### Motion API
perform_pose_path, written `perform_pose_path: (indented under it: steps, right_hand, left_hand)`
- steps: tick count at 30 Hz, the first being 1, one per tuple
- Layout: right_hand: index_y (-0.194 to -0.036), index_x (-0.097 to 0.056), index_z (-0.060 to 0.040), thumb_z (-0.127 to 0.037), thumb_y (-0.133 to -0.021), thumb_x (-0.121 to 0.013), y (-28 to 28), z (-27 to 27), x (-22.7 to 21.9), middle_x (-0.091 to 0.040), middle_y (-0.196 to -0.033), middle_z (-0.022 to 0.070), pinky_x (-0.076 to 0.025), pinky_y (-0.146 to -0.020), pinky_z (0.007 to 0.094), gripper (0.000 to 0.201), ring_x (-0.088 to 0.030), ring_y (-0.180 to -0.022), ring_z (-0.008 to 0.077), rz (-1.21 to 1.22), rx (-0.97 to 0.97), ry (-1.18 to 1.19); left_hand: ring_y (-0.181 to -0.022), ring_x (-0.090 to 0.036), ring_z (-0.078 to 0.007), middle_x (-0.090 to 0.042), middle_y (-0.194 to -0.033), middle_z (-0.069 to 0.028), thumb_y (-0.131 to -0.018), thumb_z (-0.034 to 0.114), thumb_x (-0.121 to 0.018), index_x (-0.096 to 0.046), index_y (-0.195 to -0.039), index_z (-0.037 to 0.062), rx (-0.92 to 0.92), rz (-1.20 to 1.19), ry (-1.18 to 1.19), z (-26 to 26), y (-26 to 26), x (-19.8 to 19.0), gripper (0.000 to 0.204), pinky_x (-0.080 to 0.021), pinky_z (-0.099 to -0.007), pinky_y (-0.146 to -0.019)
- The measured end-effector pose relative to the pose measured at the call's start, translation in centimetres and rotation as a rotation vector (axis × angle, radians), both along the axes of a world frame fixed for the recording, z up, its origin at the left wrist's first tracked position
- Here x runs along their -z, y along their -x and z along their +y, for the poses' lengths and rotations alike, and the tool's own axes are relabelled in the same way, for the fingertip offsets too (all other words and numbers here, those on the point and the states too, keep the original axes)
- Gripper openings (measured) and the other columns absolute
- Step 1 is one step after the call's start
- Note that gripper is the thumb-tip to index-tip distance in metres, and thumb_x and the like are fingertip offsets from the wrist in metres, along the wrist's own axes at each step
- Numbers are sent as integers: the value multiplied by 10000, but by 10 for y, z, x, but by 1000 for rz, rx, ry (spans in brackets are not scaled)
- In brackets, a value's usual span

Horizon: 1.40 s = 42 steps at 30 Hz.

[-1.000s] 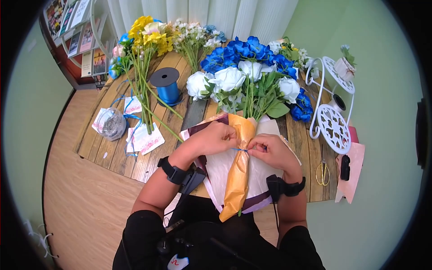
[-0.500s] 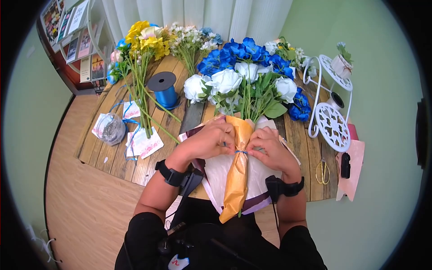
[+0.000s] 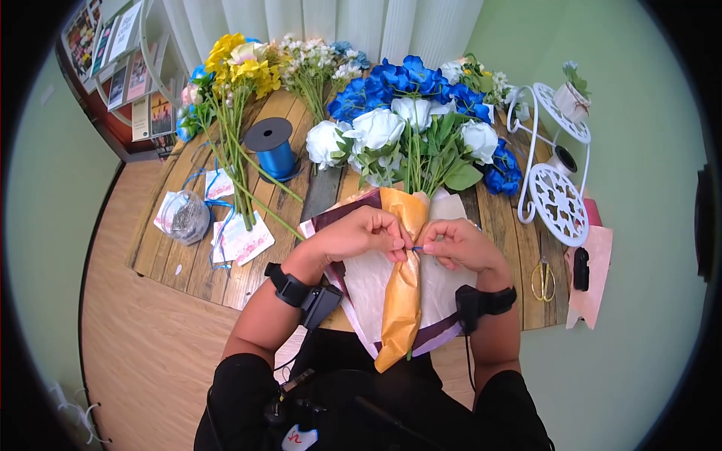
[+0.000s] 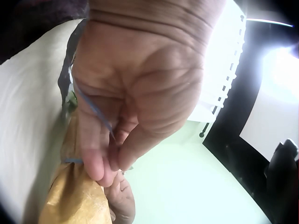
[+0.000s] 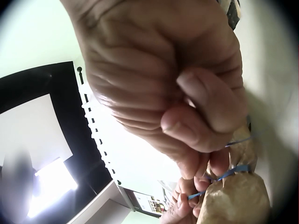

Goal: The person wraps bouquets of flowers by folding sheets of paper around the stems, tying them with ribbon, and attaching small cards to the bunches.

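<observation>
As grips (image 3: pixel 365 232) (image 3: pixel 461 244) pinch rbn (image 3: pixel 418 248), ppr (image 3: pixel 402 302) — cinched

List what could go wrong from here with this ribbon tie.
1. The left hand and right hand pinch the thin blue ribbon; a loose pinch could let the tie slacken.
2. Pulled too hard, the blue ribbon might tear the tan paper gathered beneath it.
3. The tan paper's lower end juts past the table edge, so a bump could shift it.
</observation>
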State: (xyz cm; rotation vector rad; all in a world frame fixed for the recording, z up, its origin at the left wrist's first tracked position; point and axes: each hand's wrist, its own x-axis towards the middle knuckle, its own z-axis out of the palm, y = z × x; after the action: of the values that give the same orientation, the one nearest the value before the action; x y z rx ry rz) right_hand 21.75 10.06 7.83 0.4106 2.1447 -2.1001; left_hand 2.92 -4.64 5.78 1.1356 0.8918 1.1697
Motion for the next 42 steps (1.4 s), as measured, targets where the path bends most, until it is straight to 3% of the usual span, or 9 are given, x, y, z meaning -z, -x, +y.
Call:
perform_pose_path:
  steps: [6,13,17,22,24,31,34,42]
  right_hand:
    - [-893,-575,25,-79,-842,-587,3,-3,5,-546,-865,51,-439,-544,209,116,-533,-615,89,230,-5,95]
    - [-902,-584,23,-81,-826,-603,6,-3,6,-561,-873,35,-407,-507,187,130,-516,-595,58,204,73,285]
    - [-935,-586,20,-105,-832,-602,8,-3,11,-584,-828,33,-371,-444,173,163,-492,-532,42,243,103,360]
    - [-960,-580,25,-135,-845,-593,10,-3,17,-590,-774,36,-362,-407,171,198,-493,-510,46,260,126,374]
    - [-950,-565,46,-108,-837,-595,11,-4,19,-583,-936,100,-377,-429,165,193,-486,-518,60,258,131,446]
    - [-921,-548,6,-121,-839,-577,19,-5,29,-577,-902,94,-371,-411,172,154,-501,-560,65,378,89,466]
    - [-883,-537,-9,-118,-828,-580,20,-4,34,-560,-958,117,-363,-411,171,129,-499,-583,72,404,75,501]
    - [-867,-590,7,-70,-811,-610,20,-3,35,-605,-880,97,-475,-625,249,97,-581,-675,137,406,158,422]
  left_hand:
    - [-868,-632,-195,-611,-987,-153,-878,74,-534,-545,-846,-14,-10,-143,37,0,1,-1,94,-515,-295,-771]
    - [-852,-637,-200,-627,-977,-146,-881,109,-543,-579,-966,-35,-65,-205,56,1,0,-2,171,-523,-285,-747]
    - [-828,-634,-179,-637,-921,-122,-874,128,-563,-598,-938,-27,-104,-216,83,0,-1,-1,171,-520,-275,-737]
    - [-698,-640,-150,-649,-813,-103,-847,100,-596,-622,-862,-16,-202,-257,118,3,-4,2,120,-530,-245,-631]
    - [-672,-635,-142,-647,-798,-97,-841,98,-604,-623,-852,-13,-221,-262,119,3,-4,2,113,-527,-238,-611]
    - [-606,-615,-125,-642,-754,-84,-822,104,-633,-625,-826,-12,-281,-259,122,4,-4,4,116,-517,-229,-557]
    - [-600,-616,-125,-643,-749,-85,-821,103,-634,-626,-828,-15,-283,-271,125,5,-5,6,119,-521,-232,-557]
    - [-725,-627,-135,-650,-840,-91,-832,95,-617,-632,-896,-21,-230,-286,124,5,-9,7,134,-533,-251,-662]
